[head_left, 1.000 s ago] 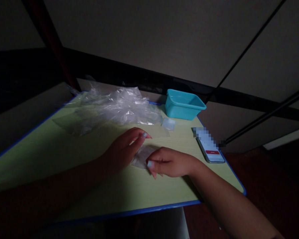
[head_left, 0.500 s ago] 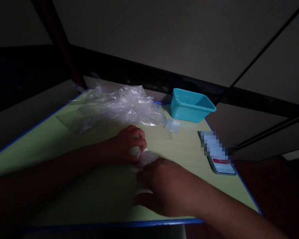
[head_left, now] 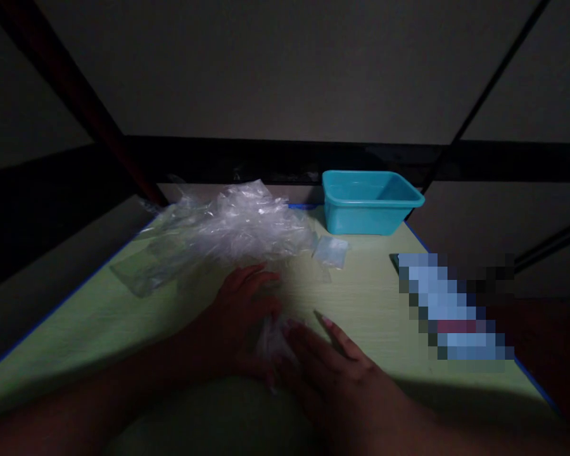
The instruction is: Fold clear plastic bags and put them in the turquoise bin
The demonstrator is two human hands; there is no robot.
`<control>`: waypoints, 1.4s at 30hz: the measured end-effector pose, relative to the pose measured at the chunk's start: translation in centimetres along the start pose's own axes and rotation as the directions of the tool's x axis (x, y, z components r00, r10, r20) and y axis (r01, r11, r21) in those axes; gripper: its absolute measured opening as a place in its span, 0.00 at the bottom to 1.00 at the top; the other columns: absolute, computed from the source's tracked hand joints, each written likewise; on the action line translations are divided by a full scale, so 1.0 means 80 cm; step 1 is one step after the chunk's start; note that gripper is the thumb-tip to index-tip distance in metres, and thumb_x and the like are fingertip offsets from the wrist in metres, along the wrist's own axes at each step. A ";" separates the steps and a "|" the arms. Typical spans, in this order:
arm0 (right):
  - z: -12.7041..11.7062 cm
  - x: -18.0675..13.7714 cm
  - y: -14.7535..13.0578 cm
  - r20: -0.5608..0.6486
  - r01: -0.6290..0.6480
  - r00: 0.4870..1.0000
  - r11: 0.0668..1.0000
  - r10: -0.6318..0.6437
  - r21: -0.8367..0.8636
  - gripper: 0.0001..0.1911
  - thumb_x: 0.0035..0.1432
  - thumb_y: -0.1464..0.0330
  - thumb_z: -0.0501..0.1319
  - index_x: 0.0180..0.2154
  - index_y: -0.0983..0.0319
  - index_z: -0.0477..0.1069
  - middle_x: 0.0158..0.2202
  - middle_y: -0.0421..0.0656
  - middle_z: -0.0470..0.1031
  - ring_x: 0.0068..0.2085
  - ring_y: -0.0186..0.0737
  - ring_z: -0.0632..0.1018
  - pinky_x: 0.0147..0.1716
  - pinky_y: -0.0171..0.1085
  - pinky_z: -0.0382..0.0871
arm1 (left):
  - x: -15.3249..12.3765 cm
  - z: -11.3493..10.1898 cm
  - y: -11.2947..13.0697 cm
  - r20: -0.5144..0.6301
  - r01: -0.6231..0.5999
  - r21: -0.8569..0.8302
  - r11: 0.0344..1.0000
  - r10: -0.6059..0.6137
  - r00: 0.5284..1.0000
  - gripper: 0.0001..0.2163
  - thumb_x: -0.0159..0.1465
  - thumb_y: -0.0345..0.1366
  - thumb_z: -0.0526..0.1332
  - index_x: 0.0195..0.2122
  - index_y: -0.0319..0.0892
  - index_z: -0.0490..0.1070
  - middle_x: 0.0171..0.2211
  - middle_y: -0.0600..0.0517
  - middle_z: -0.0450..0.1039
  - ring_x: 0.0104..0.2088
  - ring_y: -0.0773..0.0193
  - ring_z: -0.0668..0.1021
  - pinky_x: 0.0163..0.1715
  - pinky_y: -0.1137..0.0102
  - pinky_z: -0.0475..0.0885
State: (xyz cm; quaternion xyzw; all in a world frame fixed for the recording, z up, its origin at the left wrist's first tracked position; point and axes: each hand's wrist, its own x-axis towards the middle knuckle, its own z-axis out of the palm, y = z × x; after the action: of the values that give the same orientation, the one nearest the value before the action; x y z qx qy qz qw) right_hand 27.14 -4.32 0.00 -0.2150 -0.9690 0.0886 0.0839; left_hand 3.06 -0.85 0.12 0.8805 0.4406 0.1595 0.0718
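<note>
A small crumpled piece of clear plastic, which looks like a bag [head_left: 272, 342], lies on the table between my two hands. My left hand [head_left: 242, 310] curls around its left side, with the index finger at the far edge and the thumb at the near edge. From the right, my right hand [head_left: 342, 373] rests on the plastic with its fingers stretched out and the index finger raised apart from the others. Dim light and blur hide the exact contact of the fingertips. Beyond my hands spreads a loose heap of clear plastic bags [head_left: 247, 221].
A turquoise plastic basket [head_left: 370, 218] stands at the far right corner of the pale, blue-edged table [head_left: 361, 291]. In front of it lies a small folded plastic square [head_left: 332, 251]. A phone-like flat object [head_left: 449, 310], pixelated, lies along the right edge. A wall rises behind.
The view has levelled and shifted. My right hand has gone from curled fingers to stretched-out ones over the plastic. My left thumb and index finger have spread wider around it.
</note>
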 end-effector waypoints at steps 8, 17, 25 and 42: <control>0.013 -0.010 0.007 -0.117 -0.052 0.992 0.997 0.044 -0.064 0.31 0.60 0.65 0.59 0.63 0.50 0.54 0.65 0.50 0.53 0.64 0.56 0.56 0.59 0.56 0.52 | -0.013 -0.009 0.000 0.035 -0.003 -0.018 1.000 0.003 0.999 0.31 0.45 0.65 0.63 0.37 0.43 0.70 0.61 0.43 0.54 0.61 0.38 0.52 0.57 0.46 0.53; -0.002 -0.008 0.009 -0.129 -0.047 0.991 0.997 0.038 -0.068 0.26 0.58 0.65 0.60 0.58 0.47 0.62 0.65 0.44 0.54 0.64 0.53 0.57 0.60 0.54 0.53 | -0.017 -0.040 0.018 0.028 -0.421 -0.084 0.903 0.425 0.905 0.15 0.63 0.51 0.57 0.42 0.47 0.70 0.43 0.50 0.74 0.48 0.58 0.72 0.55 0.64 0.64; -0.010 -0.010 0.012 -0.135 -0.045 0.990 0.996 0.035 -0.075 0.22 0.59 0.62 0.59 0.56 0.46 0.66 0.62 0.43 0.61 0.63 0.51 0.61 0.58 0.52 0.58 | -0.020 -0.039 0.011 0.173 -0.503 -0.090 0.860 0.511 0.842 0.24 0.65 0.48 0.55 0.58 0.41 0.62 0.54 0.49 0.71 0.59 0.60 0.67 0.62 0.65 0.56; -0.009 -0.022 0.013 -0.098 -0.131 0.987 0.991 0.129 -0.015 0.24 0.60 0.62 0.57 0.58 0.50 0.63 0.63 0.41 0.60 0.64 0.46 0.59 0.59 0.48 0.60 | -0.023 -0.023 0.010 0.198 -0.409 -0.216 0.887 0.450 0.871 0.25 0.64 0.44 0.57 0.61 0.47 0.58 0.58 0.49 0.67 0.62 0.58 0.63 0.64 0.57 0.50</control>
State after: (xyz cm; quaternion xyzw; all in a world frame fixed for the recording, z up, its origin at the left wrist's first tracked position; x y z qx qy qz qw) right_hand 29.26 -4.06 0.29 -0.2826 -0.9486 0.0729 0.1224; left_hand 2.03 -2.82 1.69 0.9600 0.2064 0.0989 0.1612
